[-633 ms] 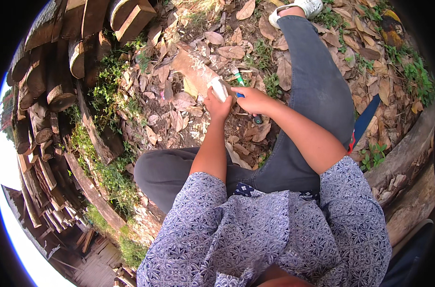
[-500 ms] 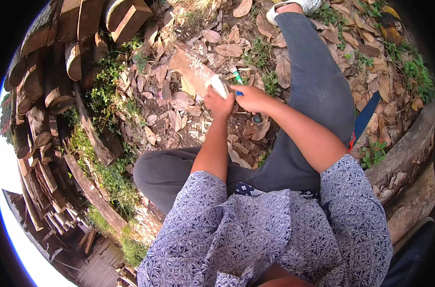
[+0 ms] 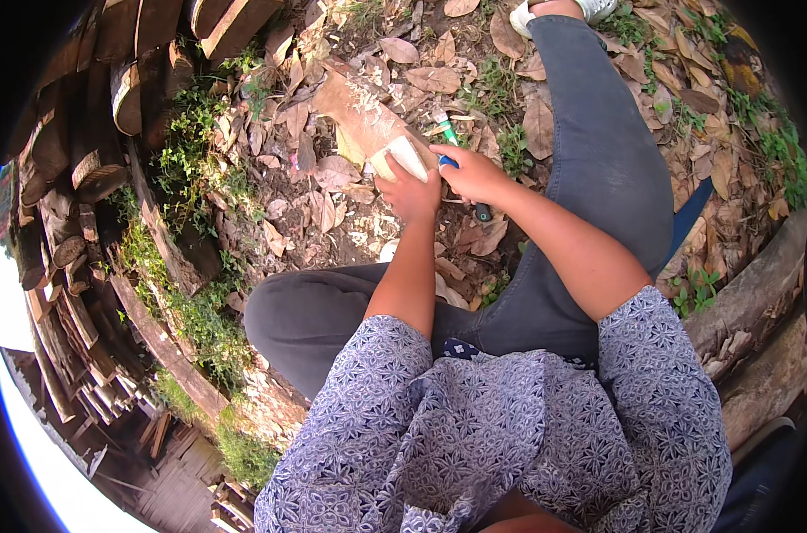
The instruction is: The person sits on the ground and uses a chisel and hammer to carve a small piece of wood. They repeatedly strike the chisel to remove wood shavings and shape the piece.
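My left hand is wrapped round a small pale wooden block, its fingers on the near side and the top left bare. The block rests on a brown wooden board that lies on the ground, strewn with shavings. Close against the block's right side, my right hand is closed on a blue-handled tool; its working end cannot be made out. Just beyond that hand lies a green-and-white tool. A dark handle end shows below the hand; whether it belongs to the green tool is hidden.
Dry leaves and wood shavings cover the ground around the board. Stacked split logs rise on the left, with green plants beside them. My legs flank the work. A blue blade-like object and a log lie at right.
The block's pale top has turned more into view between my hands. My right hand has shifted slightly, showing more of the blue handle. The whole view has moved a little.
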`<act>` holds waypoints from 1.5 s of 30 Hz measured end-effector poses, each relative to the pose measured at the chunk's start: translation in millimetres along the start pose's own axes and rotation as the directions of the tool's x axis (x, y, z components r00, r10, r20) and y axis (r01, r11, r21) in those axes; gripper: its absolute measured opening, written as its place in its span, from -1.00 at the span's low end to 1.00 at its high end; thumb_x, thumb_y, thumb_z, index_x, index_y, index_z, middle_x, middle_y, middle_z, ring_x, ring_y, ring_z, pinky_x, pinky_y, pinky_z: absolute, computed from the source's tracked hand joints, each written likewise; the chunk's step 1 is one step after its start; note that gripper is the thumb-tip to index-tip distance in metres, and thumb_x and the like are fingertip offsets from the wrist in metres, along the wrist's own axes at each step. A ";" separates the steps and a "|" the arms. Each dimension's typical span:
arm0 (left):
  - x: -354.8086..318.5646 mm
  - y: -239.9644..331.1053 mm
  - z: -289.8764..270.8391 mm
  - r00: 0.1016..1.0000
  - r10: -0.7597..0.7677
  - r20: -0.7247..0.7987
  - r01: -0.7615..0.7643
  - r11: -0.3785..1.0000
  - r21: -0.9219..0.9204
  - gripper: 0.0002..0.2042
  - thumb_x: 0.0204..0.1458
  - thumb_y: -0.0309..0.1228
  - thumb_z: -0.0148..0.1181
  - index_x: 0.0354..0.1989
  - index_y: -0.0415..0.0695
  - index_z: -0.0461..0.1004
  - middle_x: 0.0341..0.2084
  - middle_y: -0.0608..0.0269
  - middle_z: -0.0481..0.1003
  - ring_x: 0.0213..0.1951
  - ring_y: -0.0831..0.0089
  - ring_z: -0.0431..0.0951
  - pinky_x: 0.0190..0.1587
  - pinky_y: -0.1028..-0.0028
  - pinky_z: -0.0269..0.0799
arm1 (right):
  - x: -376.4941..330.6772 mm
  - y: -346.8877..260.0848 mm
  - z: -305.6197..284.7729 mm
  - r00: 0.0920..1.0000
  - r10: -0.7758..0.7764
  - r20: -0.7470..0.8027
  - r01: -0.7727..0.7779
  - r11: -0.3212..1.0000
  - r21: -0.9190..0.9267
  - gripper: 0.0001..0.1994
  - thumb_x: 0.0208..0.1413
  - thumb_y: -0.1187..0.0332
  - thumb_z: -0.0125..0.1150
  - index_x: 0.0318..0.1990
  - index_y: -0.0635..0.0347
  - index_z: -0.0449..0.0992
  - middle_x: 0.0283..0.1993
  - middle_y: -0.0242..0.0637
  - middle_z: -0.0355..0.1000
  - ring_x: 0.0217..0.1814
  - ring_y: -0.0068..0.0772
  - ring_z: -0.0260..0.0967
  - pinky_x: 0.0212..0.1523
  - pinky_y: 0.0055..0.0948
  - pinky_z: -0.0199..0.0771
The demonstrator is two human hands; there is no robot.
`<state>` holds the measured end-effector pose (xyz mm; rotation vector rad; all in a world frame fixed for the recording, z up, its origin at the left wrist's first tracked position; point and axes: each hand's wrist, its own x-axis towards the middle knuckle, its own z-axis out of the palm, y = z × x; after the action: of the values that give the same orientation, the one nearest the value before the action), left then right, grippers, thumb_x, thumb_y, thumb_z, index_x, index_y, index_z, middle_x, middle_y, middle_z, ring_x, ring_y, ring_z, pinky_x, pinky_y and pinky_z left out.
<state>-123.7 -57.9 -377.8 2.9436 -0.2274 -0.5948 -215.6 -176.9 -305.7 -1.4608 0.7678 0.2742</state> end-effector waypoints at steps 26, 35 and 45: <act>15.1 -7.6 -5.5 0.989 0.060 0.137 -0.067 0.997 0.050 0.08 -0.04 0.39 0.16 0.60 0.35 -0.27 0.03 -0.25 0.22 -0.07 -0.22 0.52 0.03 0.06 0.49 | 54.8 18.5 25.6 0.993 0.083 -0.081 -0.065 0.976 0.206 -0.51 0.40 0.26 -0.03 0.46 -0.08 0.27 -0.56 -0.42 0.32 -0.71 -0.57 0.21 -0.68 -0.47 0.31; 13.7 -8.5 -8.2 0.990 0.063 0.128 -0.064 0.998 0.002 0.10 -0.07 0.18 0.29 0.60 0.32 -0.27 0.03 -0.28 0.19 -0.09 -0.20 0.49 0.02 0.07 0.48 | 13.3 14.5 7.8 0.982 0.150 0.113 -0.161 0.982 0.094 -0.52 0.46 0.17 -0.07 0.49 -0.19 0.22 -0.57 -0.50 0.25 -0.66 -0.66 0.19 -0.66 -0.55 0.26; 13.9 -14.9 -5.8 0.988 0.087 0.127 -0.086 0.996 -0.016 0.12 -0.09 0.18 0.32 0.60 0.28 -0.27 0.03 -0.29 0.20 -0.11 -0.24 0.50 0.02 0.06 0.49 | 39.4 10.1 12.0 0.989 0.106 0.102 -0.122 0.980 0.160 -0.52 0.45 0.21 -0.05 0.48 -0.13 0.25 -0.56 -0.49 0.26 -0.67 -0.66 0.19 -0.66 -0.54 0.26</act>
<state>-106.9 -45.1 -380.0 2.8709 -0.3620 -0.7701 -189.0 -175.1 -338.7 -1.2405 0.7815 0.3547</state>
